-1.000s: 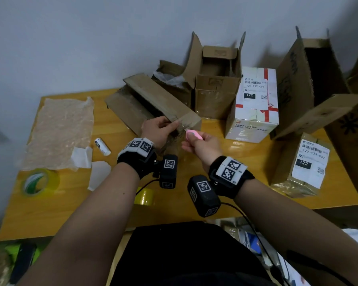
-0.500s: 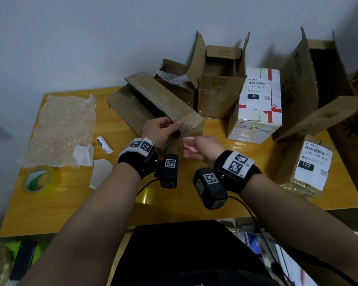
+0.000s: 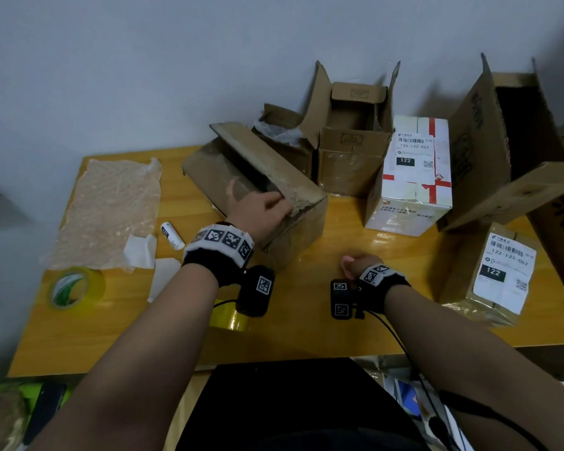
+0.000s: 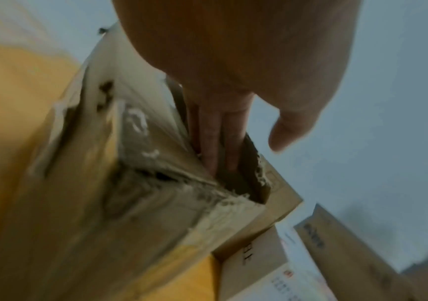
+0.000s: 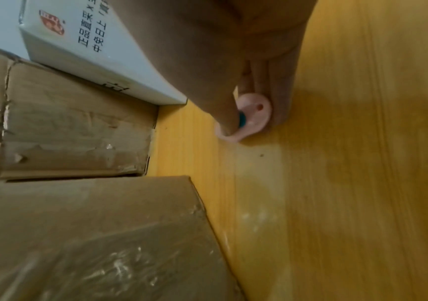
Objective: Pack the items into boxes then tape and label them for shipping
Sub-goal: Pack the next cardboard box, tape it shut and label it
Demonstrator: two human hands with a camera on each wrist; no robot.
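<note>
A worn brown cardboard box (image 3: 293, 229) lies on the yellow table (image 3: 339, 323), its long top flap (image 3: 267, 161) partly raised. My left hand (image 3: 261, 209) rests on the near end of the box. In the left wrist view its straight fingers (image 4: 215, 140) reach into the gap under the flap (image 4: 135, 97) and the thumb stands free. My right hand (image 3: 355, 265) is low over the table, to the right of the box, pinching a small pink tool (image 5: 253, 116) with a teal part between thumb and fingers, close to the tabletop.
Bubble wrap (image 3: 111, 209), a white tube (image 3: 172, 235), paper scraps (image 3: 140, 252) and a green-yellow tape roll (image 3: 75, 288) lie left. Another tape roll (image 3: 230, 317) sits under my left wrist. Open boxes (image 3: 352, 151), a labelled white box (image 3: 411, 177), a big open box (image 3: 508, 141) and a labelled parcel (image 3: 492, 275) stand behind and right.
My right hand has drawn back from the box corner and dropped to the table with the pink tool. My left hand has let go of the flap edge, fingers now inside the opening.
</note>
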